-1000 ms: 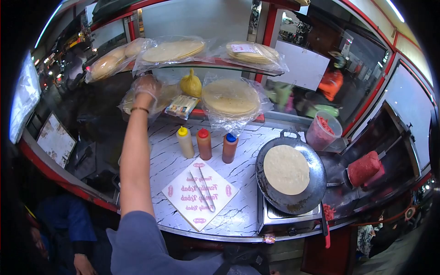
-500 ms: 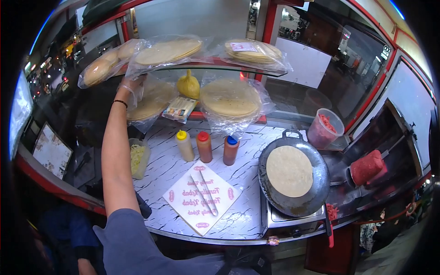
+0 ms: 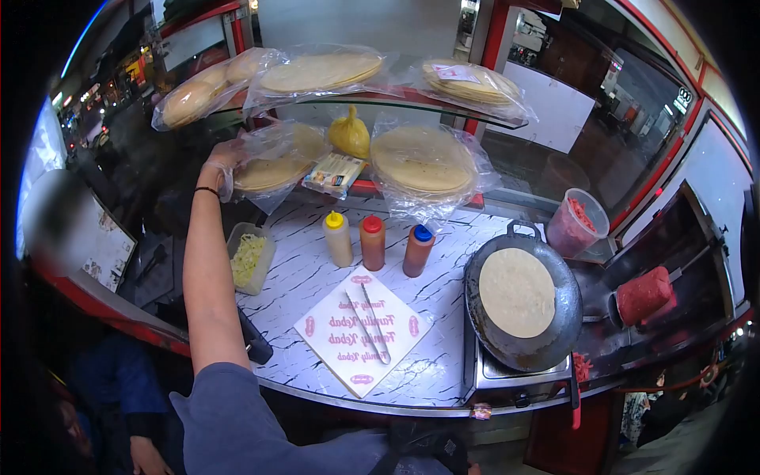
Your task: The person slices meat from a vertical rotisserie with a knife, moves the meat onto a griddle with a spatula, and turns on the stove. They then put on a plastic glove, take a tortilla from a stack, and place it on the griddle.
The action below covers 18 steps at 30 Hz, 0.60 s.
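Note:
My left hand point(image 3: 226, 160), in a clear plastic glove, reaches to the lower shelf at the back left. Its fingers are closed on the near-left edge of a clear plastic bag point(image 3: 252, 142) that holds round flatbreads point(image 3: 271, 175). One flatbread appears raised above the others in the bag. Right of that bag are a knotted yellow bag point(image 3: 349, 134) and a small packet point(image 3: 334, 174). A second bag of flatbreads point(image 3: 422, 162) lies further right. My right hand is not in view.
One flatbread point(image 3: 517, 293) lies on the black pan point(image 3: 564, 317). Tongs point(image 3: 372, 324) rest on printed paper point(image 3: 324, 317). Nearby stand three sauce bottles point(image 3: 373, 244) and a tub of shredded vegetable point(image 3: 252, 257). The glass shelf point(image 3: 475, 116) overhangs the lower bags. Another person's hand point(image 3: 149, 457) shows lower left.
My left hand has shifted left and out from under the upper shelf, and the bag's edge is lifted with it. The whole view has swung slightly left.

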Tool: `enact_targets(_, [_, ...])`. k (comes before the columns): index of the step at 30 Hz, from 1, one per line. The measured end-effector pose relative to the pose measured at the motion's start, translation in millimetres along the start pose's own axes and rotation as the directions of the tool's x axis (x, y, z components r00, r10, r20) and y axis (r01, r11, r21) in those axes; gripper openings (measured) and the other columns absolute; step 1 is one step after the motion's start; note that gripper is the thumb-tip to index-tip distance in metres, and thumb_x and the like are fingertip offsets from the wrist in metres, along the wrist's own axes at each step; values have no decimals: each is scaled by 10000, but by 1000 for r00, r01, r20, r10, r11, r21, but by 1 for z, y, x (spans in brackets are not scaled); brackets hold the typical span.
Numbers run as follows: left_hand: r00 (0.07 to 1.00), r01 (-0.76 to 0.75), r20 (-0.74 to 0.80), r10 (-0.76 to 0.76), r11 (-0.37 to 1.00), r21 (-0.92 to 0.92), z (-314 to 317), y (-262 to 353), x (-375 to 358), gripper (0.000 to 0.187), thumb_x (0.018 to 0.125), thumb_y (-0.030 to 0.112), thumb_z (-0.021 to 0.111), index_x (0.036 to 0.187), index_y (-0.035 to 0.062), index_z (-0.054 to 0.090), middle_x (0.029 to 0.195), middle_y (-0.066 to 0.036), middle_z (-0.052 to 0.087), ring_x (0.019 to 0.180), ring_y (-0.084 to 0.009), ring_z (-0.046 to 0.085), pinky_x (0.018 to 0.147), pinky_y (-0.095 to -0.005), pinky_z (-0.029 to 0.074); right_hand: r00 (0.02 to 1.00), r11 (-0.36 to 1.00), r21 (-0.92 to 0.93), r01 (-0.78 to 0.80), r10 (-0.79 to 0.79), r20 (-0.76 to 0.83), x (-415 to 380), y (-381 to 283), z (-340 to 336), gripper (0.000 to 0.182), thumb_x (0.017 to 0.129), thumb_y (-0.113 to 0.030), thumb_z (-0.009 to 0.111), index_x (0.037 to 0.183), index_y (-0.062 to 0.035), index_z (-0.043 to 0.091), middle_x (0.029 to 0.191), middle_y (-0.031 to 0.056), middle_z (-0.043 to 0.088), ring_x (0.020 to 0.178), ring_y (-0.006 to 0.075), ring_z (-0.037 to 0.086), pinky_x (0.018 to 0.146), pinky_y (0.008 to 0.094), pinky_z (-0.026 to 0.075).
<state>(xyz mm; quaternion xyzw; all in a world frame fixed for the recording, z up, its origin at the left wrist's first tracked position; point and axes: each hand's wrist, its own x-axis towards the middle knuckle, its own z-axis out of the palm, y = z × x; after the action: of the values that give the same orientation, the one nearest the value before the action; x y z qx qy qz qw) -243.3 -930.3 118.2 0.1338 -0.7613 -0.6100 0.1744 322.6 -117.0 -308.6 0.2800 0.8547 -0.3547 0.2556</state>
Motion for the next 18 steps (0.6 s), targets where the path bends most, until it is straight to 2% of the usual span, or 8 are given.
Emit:
enact_targets(1, [995, -57, 87, 44, 985, 161, -2, 3, -3, 443, 735, 25, 715, 1171, 30, 638, 861, -65, 660, 671, -156, 605, 547, -272, 477, 1000, 1000, -1, 0, 0, 3, -1, 0, 0, 264, 874, -80, 540, 1108, -8, 638, 973, 118, 674, 885, 223, 648, 746, 372, 525])
enact_targets(2, [996, -56, 83, 43, 985, 162, -5, 4, -8, 443, 735, 25, 715, 1171, 30, 638, 861, -65, 660, 671, -156, 605, 547, -272, 477, 1000, 1000, -5, -3, 3, 4, -1, -1, 2, 265, 874, -80, 541, 1110, -8, 638, 975, 118, 674, 887, 223, 648, 748, 373, 525])
enact_targets(4, [951, -272, 3, 308, 837, 475, -2, 9, -25, 524, 694, 74, 739, 1206, 50, 630, 1003, -123, 700, 869, -227, 677, 751, -337, 542, 1000, 1000, -9, 0, 0, 3, -3, -4, 4, 267, 874, -81, 542, 1112, -8, 638, 978, 118, 674, 891, 225, 648, 752, 374, 525])
enact_targets(5, [951, -274, 3, 309, 837, 474, 1, 22, -39, 524, 694, 74, 739, 1206, 50, 630, 1003, -123, 700, 869, -227, 677, 751, -337, 542, 1000, 1000, -12, 0, 0, 1, -5, -5, 4, 268, 874, -82, 543, 1114, -8, 638, 979, 119, 674, 892, 225, 648, 754, 374, 525])
enact_targets(7, [955, -19, -139, 263, 520, 854, 5, 53, -69, 509, 711, 209, 750, 1197, 96, 647, 1138, -150, 682, 1026, -280, 667, 904, -369, 514, 1000, 1000, -15, 1, -1, -3, -9, -3, 6, 271, 874, -83, 544, 1116, -8, 637, 983, 119, 674, 896, 226, 648, 758, 375, 525])
enact_targets(11, [860, 97, -340, 379, 534, 840, 7, 62, -94, 445, 732, 330, 736, 1136, 149, 690, 1145, -137, 671, 1058, -305, 646, 927, -403, 503, 1000, 1000, -24, 7, -8, -8, -14, 4, 11, 275, 873, -86, 547, 1122, -8, 636, 989, 120, 674, 903, 229, 648, 765, 377, 525])
enact_targets(15, [736, -49, -405, 543, 639, 767, 10, 53, -117, 347, 774, 390, 702, 1008, 136, 735, 985, -144, 711, 981, -317, 664, 874, -414, 514, 1000, 999, -33, 19, -19, -13, -21, 20, 13, 280, 873, -88, 549, 1127, -8, 635, 995, 121, 674, 910, 231, 648, 773, 379, 526])
enact_targets(18, [548, -258, -509, 664, 713, 652, 16, 50, -152, 260, 835, 349, 667, 875, 102, 736, 870, -167, 709, 816, -381, 662, 751, -432, 517, 999, 999, -36, 40, -41, -14, -21, 32, 14, 284, 873, -90, 551, 1131, -8, 635, 1000, 121, 674, 916, 233, 648, 779, 380, 526])
